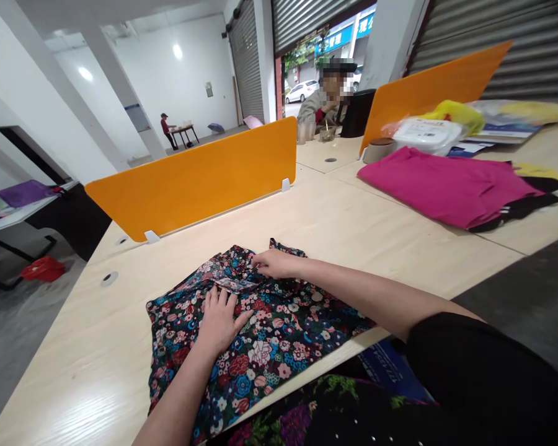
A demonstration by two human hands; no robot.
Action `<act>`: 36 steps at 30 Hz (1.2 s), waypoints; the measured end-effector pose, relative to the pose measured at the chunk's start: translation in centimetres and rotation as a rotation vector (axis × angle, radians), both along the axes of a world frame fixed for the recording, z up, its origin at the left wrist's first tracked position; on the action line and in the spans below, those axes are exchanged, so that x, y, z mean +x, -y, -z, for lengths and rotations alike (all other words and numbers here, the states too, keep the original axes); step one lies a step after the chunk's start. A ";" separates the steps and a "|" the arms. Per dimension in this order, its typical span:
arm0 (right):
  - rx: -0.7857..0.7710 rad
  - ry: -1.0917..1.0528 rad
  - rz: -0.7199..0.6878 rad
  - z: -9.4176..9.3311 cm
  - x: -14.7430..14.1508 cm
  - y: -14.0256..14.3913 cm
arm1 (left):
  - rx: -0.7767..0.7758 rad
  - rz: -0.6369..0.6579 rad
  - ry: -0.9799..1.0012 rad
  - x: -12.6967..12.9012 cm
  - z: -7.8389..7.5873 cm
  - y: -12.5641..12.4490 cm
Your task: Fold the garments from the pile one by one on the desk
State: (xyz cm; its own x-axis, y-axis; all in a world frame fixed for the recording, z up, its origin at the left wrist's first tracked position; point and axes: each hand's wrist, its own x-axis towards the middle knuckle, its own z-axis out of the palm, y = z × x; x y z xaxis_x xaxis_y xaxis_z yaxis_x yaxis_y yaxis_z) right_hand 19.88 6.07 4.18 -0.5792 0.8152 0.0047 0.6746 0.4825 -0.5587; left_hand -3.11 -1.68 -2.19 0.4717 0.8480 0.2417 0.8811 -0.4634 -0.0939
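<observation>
A dark floral garment (260, 334) lies spread on the light wooden table in front of me, its near edge hanging over the table's front. My left hand (221, 319) rests flat on it, fingers spread, just below a folded upper part. Farther up, at the garment's top edge, my right hand (276, 263) has its fingers bent together on the cloth. The fingertips are partly hidden, but they appear to pinch the fabric. Wrinkles run through the cloth between both hands.
An orange divider (199, 179) stands behind the garment. To the right lie a folded pink garment (446, 186), a white plastic-wrapped pack (425, 135) and a brown-topped roll (380, 148). A person (314, 105) sits beyond the table. A red basket (43, 269) is on the floor.
</observation>
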 end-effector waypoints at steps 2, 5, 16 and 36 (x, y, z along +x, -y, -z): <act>0.036 0.091 0.130 0.7 -0.4 -1.0 | -0.003 -0.007 0.008 0.0 0.1 0.0; 0.084 0.204 0.130 1.3 -1.2 -1.8 | -0.017 -0.018 -0.003 0.0 0.1 0.0; 0.248 -0.158 0.274 1.6 -0.2 -2.8 | -0.009 -0.014 -0.009 0.0 -0.1 0.2; -0.262 -0.546 0.110 4.1 -4.8 -3.7 | -0.008 -0.005 0.023 0.1 -0.2 0.2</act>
